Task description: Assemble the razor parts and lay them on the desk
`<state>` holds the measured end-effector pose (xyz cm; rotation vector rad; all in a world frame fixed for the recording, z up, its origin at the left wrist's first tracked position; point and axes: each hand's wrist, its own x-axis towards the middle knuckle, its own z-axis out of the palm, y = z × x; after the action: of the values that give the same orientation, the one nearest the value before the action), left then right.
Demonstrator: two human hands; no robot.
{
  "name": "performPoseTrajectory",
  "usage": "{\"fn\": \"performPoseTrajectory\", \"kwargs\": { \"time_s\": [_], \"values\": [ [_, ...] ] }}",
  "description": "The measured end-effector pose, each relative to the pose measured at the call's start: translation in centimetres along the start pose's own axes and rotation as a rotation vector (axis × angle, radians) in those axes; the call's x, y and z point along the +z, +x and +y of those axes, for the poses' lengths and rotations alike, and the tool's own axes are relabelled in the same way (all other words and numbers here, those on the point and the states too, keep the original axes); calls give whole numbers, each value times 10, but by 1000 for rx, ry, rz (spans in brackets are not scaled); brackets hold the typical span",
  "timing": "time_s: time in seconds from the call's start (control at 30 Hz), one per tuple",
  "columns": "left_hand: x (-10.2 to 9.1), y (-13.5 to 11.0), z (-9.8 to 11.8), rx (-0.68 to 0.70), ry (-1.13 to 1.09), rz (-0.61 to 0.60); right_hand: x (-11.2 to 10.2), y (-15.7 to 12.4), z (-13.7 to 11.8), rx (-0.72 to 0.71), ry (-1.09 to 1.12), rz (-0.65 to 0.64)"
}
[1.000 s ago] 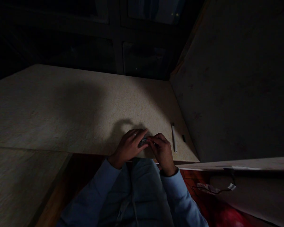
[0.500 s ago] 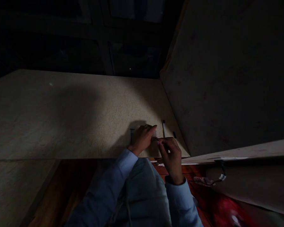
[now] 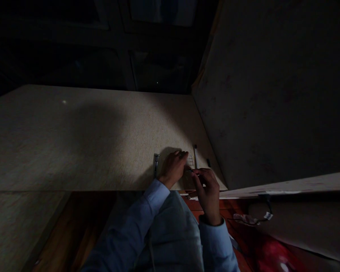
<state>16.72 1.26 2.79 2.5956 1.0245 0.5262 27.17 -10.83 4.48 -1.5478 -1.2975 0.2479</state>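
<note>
Dim light makes small details hard to read. My left hand [image 3: 174, 166] lies on the tabletop near its front edge, fingers stretched to the right over a pale item with lines [image 3: 190, 160], most of which it covers. Just to the right, my right hand [image 3: 209, 189] pinches a small dark, thin object [image 3: 190, 170] between thumb and fingertips, close to my left hand. What looks like a razor [image 3: 156, 163] lies left of my left hand. Beyond my right hand are a thin white stick with a dark tip [image 3: 195, 154] and a short dark green piece [image 3: 209, 163].
The pale tabletop [image 3: 107, 151] stretches far to the left, with dark window panes [image 3: 158, 71] behind it. A large patterned panel [image 3: 272, 94] rises along the right side. Below right, a red item [image 3: 272, 253] and a cable with a white tag [image 3: 268, 215] lie low.
My left hand's pointing finger has drawn in beside the others, baring more of the lined item. My right hand has shifted slightly down and right, still pinching the dark object.
</note>
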Motion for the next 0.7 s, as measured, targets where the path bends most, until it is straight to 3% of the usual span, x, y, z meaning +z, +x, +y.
{"fn": "performPoseTrajectory", "kwargs": {
  "time_s": [0.1,0.27,0.43,0.5,0.6,0.7],
  "values": [
    [-14,-10,0,-45,-2,64,2,2,-3,-5,9,18],
    [-45,-37,-17,-417,120,155,6,5,-10,33,42,7],
    [-58,-54,-41,-650,114,-12,23,9,-21,73,114,-22],
    [-58,-57,-48,-684,29,-29,32,11,-26,91,154,-26],
    [-58,-61,-58,-694,-180,60,44,17,-34,104,203,-28],
    [-63,-68,-67,-710,-670,163,57,24,-39,90,222,-49]
  ]
}}
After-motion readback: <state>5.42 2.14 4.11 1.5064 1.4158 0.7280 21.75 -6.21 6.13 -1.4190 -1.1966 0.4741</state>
